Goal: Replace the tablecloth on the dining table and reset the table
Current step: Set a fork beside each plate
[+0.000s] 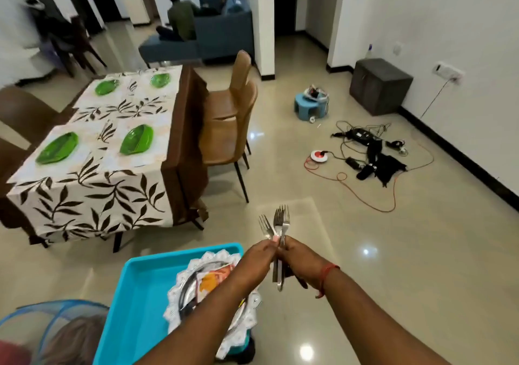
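Low in the middle of the frame, my right hand (295,260) grips a bunch of forks (279,229) by the handles, prongs up, while the fingers of my left hand (259,255) pinch one fork at its neck. Just below my left arm sits a blue tray (134,294) holding lace mats (213,260) and a round plate. The table (179,145) at the left, under its leaf-print tablecloth (92,196) with four green plates (136,139), stands well apart across bare floor, two brown chairs (227,128) along its right side and a tangle of cables (370,153) at the right.
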{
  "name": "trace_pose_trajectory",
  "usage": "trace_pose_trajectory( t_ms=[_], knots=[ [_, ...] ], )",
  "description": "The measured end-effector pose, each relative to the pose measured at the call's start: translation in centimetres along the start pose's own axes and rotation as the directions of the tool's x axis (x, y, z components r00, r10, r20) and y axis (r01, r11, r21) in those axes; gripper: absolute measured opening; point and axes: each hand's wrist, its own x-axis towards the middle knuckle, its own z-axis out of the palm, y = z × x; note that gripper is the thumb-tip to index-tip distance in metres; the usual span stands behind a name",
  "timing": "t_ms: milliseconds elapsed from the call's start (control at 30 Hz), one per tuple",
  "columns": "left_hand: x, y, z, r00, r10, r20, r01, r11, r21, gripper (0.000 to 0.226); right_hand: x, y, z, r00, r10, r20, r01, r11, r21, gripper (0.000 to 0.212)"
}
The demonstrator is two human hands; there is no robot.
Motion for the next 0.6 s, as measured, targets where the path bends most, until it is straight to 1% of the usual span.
trace_pose_trajectory(
  t_ms=[33,133,267,333,400,433,533,600],
  knots=[
    [0.9,1.2,1.3,1.0,-0.02,-0.022,0.017,0.995,-0.103,0.027,-0.4,-0.8,-1.5,1.0,-0.014,0.011,0.014,1.0,-0.015,0.023],
    [4.1,6.2,7.0,0.996,-0.02,-0.091,-0.003,0.969,-0.246,0.022,-0.7,-1.9,-8.7,0.997,-0.069,-0.036,0.066,0.995,-0.078,0.023],
    [8.0,11.6,13.2,0.996,-0.039,-0.084,-0.001,0.902,-0.432,0.025,-0.6,-2.5,-17.2,0.994,-0.06,-0.089,0.037,0.97,-0.24,0.023],
    [10.3,13.8,15.3,0.993,-0.064,-0.1,0.005,0.863,-0.506,0.026,0.5,-2.9,-20.7,0.994,-0.038,-0.104,0.009,0.966,-0.258,0.024],
    [12.7,15.4,16.0,0.988,-0.094,-0.122,0.006,0.813,-0.583,0.026,2.1,-3.7,-22.8,0.991,-0.044,-0.124,0.013,0.97,-0.245,0.024],
    [13.7,16.1,16.0,0.985,-0.111,-0.135,0.006,0.792,-0.611,0.027,2.8,-3.9,-23.3,0.989,-0.051,-0.141,0.021,0.978,-0.206,0.024],
    [17.8,17.3,14.8,0.973,-0.157,-0.17,0.008,0.759,-0.651,0.031,6.6,-4.7,-24.5,0.983,-0.06,-0.176,0.049,0.997,-0.066,0.024],
    [20.9,17.9,13.5,0.966,-0.183,-0.181,0.015,0.742,-0.67,0.03,9.7,-5.8,-25.1,0.987,-0.042,-0.157,0.036,0.999,-0.037,0.025]
  ],
)
